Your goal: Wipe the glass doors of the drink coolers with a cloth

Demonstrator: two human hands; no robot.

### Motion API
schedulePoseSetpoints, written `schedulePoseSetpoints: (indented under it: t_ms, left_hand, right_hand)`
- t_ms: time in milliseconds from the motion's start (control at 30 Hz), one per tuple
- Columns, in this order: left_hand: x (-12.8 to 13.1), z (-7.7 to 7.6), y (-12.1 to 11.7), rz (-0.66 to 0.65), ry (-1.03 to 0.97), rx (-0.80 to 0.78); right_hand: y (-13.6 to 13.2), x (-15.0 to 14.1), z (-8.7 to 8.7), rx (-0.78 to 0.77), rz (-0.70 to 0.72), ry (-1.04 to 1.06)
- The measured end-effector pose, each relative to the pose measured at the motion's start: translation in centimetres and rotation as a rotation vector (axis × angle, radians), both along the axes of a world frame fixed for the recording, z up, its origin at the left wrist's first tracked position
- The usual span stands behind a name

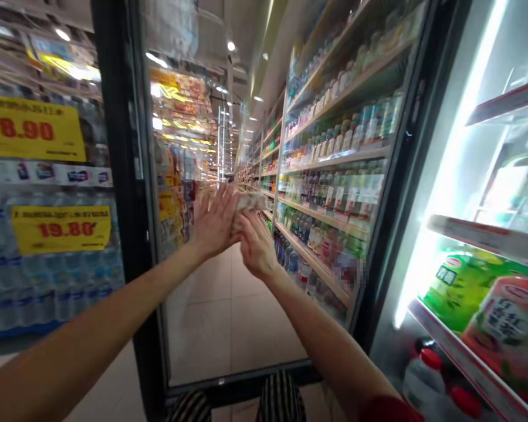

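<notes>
A glass door [202,340] in a black frame stands in front of me, swung out from a lit cooler. My left hand [217,220] lies with its fingers stretched out against the pane. Close beside it, my right hand [256,243] presses a pale, crumpled cloth [251,202] to the glass, fingers bent over it. The cloth is blurred and partly covered by both hands. Reflections of shelves and lights show across the pane.
Right of the door are cooler shelves [488,237] with a green package [462,281], a red-labelled bottle [506,328] and red-capped bottles [425,375]. On the left, yellow price signs [30,129] hang over packed water bottles [48,299]. The black door frame [127,205] stands upright between.
</notes>
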State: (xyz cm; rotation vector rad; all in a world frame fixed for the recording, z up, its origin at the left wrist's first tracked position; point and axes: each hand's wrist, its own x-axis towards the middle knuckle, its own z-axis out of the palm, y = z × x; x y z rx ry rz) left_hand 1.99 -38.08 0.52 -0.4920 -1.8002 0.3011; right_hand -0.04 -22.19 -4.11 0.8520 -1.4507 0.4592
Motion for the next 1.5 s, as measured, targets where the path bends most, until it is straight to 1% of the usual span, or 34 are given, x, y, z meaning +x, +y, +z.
schedulePoseSetpoints:
  t_ms: [33, 100, 200, 267, 300, 333, 367, 433, 533, 567, 600, 633, 667, 700, 833, 867, 900, 933, 967, 1000, 1033, 1067, 1100, 1133, 1167, 1200, 1233, 1267, 1300, 1367, 1400, 1433, 1467, 1500]
  left_hand:
    - [0.3, 0.0, -0.8, 0.005, -0.016, 0.03]
    - [0.8, -0.3, -2.6, -0.005, -0.081, 0.038]
    - [1.3, -1.7, -4.6, -0.006, -0.132, 0.066]
    - [1.4, -2.6, -5.1, 0.008, -0.121, 0.096]
    - [1.3, -3.0, -5.0, 0.017, -0.11, 0.115]
    - [1.3, -3.3, -4.9, 0.022, -0.098, 0.13]
    - [1.2, -3.4, -4.7, 0.024, -0.089, 0.142]
    - [1.0, -3.6, -4.2, 0.023, -0.074, 0.16]
    - [0.8, -3.5, -3.6, 0.019, -0.055, 0.181]
    - [0.8, -3.5, -3.4, 0.022, -0.046, 0.187]
    - [0.7, -3.6, -3.2, 0.021, -0.029, 0.194]
    - [0.7, -3.6, -3.1, 0.018, -0.011, 0.2]
    - [0.6, -3.6, -3.0, 0.011, 0.003, 0.205]
    - [0.6, -3.6, -2.9, 0.003, 0.011, 0.208]
    - [0.7, -3.6, -2.9, -0.011, -0.002, 0.214]
    - [0.7, -3.6, -3.0, -0.005, -0.009, 0.214]
    - [0.8, -3.6, -3.0, 0.002, -0.015, 0.214]
    - [0.9, -3.6, -3.0, 0.01, -0.023, 0.211]
    - [1.0, -3.5, -3.1, 0.015, -0.025, 0.21]
    - [1.1, -3.5, -3.1, 0.018, -0.026, 0.21]
    - [1.2, -3.5, -3.0, 0.02, -0.028, 0.211]
    - [1.3, -3.5, -3.0, 0.022, -0.029, 0.211]
    - [1.4, -3.5, -2.9, 0.022, -0.032, 0.21]
    - [1.4, -3.5, -2.9, 0.023, -0.033, 0.21]
    - [1.4, -3.5, -2.8, 0.024, -0.031, 0.212]
    - [1.4, -3.5, -2.7, 0.025, -0.03, 0.214]
    - [1.3, -3.5, -2.7, 0.025, -0.026, 0.219]
    - [1.1, -3.6, -2.7, 0.026, -0.02, 0.223]
    - [1.0, -3.7, -2.7, 0.029, -0.012, 0.225]
    - [0.7, -3.8, -2.8, 0.032, 0.001, 0.22]
    - [0.6, -3.8, -2.8, 0.035, 0.002, 0.215]
    - [0.6, -3.9, -2.9, 0.039, 0.002, 0.21]
    - [0.6, -3.9, -2.9, 0.045, 0.001, 0.21]
    - [0.6, -3.9, -3.0, 0.053, -0.003, 0.211]
  right_hand:
    - [-0.9, 0.4, 0.4, 0.046, -0.033, -0.03]
    - [-2.9, 1.0, 1.0, 0.078, -0.137, -0.108]
    - [-5.6, 1.5, 2.2, 0.038, -0.261, -0.162]
    - [-6.3, 1.2, 3.1, 0.008, -0.292, -0.139]
    - [-6.0, 0.8, 3.5, 0.004, -0.297, -0.113]
    - [-5.1, 0.3, 3.7, 0.003, -0.3, -0.085]
    - [-3.6, -0.3, 3.6, -0.003, -0.303, -0.057]
    - [0.9, -1.7, 2.9, -0.051, -0.32, -0.02]
    - [8.8, -3.6, 1.1, -0.188, -0.349, 0.001]
    - [10.8, -4.0, 0.6, -0.236, -0.366, -0.01]
    - [12.1, -4.3, 0.4, -0.3, -0.381, -0.005]
    - [12.6, -4.5, 0.4, -0.342, -0.388, -0.002]
    - [12.3, -4.5, 0.6, -0.366, -0.389, 0.003]
    - [11.4, -4.4, 1.0, -0.375, -0.382, 0.01]
    - [5.1, -3.8, 3.8, -0.313, -0.347, 0.011]
    - [4.2, -3.7, 4.4, -0.28, -0.348, 0.013]
    - [3.8, -3.7, 4.7, -0.233, -0.354, 0.016]
    - [4.1, -3.7, 4.8, -0.173, -0.364, 0.013]
    - [5.2, -3.9, 4.6, -0.114, -0.378, 0.005]
    - [6.8, -4.1, 4.3, -0.078, -0.395, -0.011]
    - [8.9, -4.4, 3.9, -0.079, -0.414, -0.035]
    - [11.2, -4.8, 3.4, -0.123, -0.43, -0.064]
    - [13.4, -5.2, 3.0, -0.248, -0.445, -0.092]
    - [15.2, -5.7, 2.7, -0.436, -0.455, -0.124]
    - [16.3, -6.0, 2.5, -0.625, -0.448, -0.144]
    - [16.6, -6.2, 2.2, -0.75, -0.433, -0.156]
    - [15.9, -6.2, 1.9, -0.79, -0.411, -0.156]
    - [14.3, -6.0, 1.4, -0.741, -0.387, -0.145]
    - [12.1, -5.5, 1.0, -0.593, -0.362, -0.128]
    - [7.2, -4.3, -0.1, -0.216, -0.312, -0.082]
    - [5.2, -3.7, -0.5, 0.021, -0.277, -0.054]
    - [4.0, -3.3, -0.8, 0.197, -0.26, -0.032]
    - [3.8, -3.0, -0.9, 0.304, -0.257, -0.02]
    - [4.5, -3.0, -0.8, 0.32, -0.275, -0.023]
